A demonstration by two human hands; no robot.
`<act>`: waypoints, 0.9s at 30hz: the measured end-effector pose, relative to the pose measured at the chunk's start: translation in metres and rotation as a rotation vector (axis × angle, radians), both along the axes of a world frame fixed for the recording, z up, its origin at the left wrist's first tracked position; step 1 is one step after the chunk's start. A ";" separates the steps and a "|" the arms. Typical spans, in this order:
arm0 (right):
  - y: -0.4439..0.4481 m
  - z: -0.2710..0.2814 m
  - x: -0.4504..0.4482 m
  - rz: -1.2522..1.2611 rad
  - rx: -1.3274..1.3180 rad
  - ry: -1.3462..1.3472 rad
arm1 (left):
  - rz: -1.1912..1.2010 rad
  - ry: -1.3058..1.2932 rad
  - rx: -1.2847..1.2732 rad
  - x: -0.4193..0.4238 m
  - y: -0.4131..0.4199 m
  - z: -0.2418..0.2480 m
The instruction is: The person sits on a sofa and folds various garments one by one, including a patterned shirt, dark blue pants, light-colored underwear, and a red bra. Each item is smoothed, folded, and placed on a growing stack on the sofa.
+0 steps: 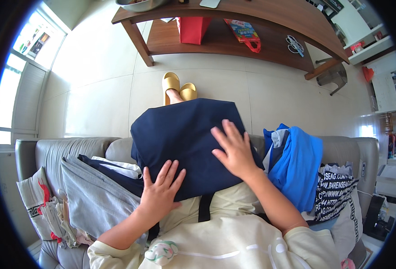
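Observation:
A dark navy piece of fabric point(184, 134), folded into a broad flat shape, lies across my lap. My left hand point(162, 185) rests on its near left part, palm down and fingers spread. Over its right side is my right hand point(233, 149), fingers apart; whether it touches the cloth I cannot tell. Neither hand grips anything. A black strap point(205, 207) shows just below the fabric, over my pale clothing. To the left of my left hand lies a grey garment point(97, 198), beside dark and white cloth. Blue clothing point(297, 164) is piled right of my right arm.
I sit on a grey leather sofa point(73, 146). A black printed cloth point(334, 191) and a patterned cushion point(347, 218) lie at the right. Ahead, a wooden coffee table point(251, 10) holds a red bag point(193, 30) on its lower shelf. Yellow slippers point(171, 80) are on the tiled floor.

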State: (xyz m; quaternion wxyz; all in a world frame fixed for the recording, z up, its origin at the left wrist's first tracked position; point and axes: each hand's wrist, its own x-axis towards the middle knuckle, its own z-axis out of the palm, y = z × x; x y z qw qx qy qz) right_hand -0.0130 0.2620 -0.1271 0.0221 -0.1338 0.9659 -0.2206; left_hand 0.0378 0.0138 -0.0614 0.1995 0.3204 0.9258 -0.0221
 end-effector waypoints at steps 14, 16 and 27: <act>-0.022 0.009 0.122 -0.766 -1.701 -1.267 | 0.259 -0.057 0.530 -0.118 0.018 0.026; -0.046 -0.001 0.113 -0.845 -1.777 -1.104 | 0.398 -0.082 0.597 -0.142 0.012 -0.001; -0.052 0.042 0.055 -0.730 -1.850 -0.445 | 0.868 -0.620 1.263 -0.183 -0.077 -0.117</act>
